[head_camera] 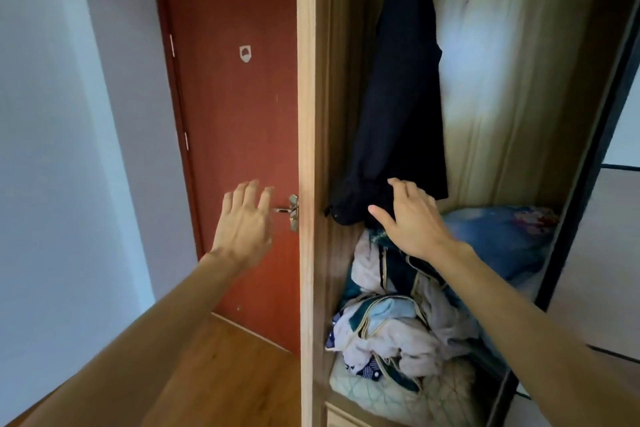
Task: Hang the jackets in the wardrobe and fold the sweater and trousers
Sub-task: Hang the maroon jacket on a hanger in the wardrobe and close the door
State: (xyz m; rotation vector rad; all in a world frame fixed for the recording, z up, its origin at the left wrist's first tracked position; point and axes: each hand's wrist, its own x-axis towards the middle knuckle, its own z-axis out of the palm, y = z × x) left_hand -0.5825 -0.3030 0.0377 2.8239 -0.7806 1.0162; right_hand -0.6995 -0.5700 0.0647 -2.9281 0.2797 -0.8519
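Note:
A dark navy jacket [401, 87] hangs inside the open wooden wardrobe [308, 149], its top out of frame. My right hand [412, 218] is spread open at the jacket's lower hem, fingertips touching or nearly touching the cloth, holding nothing. My left hand [244, 218] is raised with fingers apart outside the wardrobe, in front of the red door, and is empty. No sweater or trousers can be told apart in view.
A heap of pale and teal bedding [388, 315] and a blue pillow [502, 236] fill the wardrobe floor. A red door [235, 132] with a metal handle [292, 210] stands left. The dark-framed sliding door [588, 149] edges the right side. Wooden flooring lies below.

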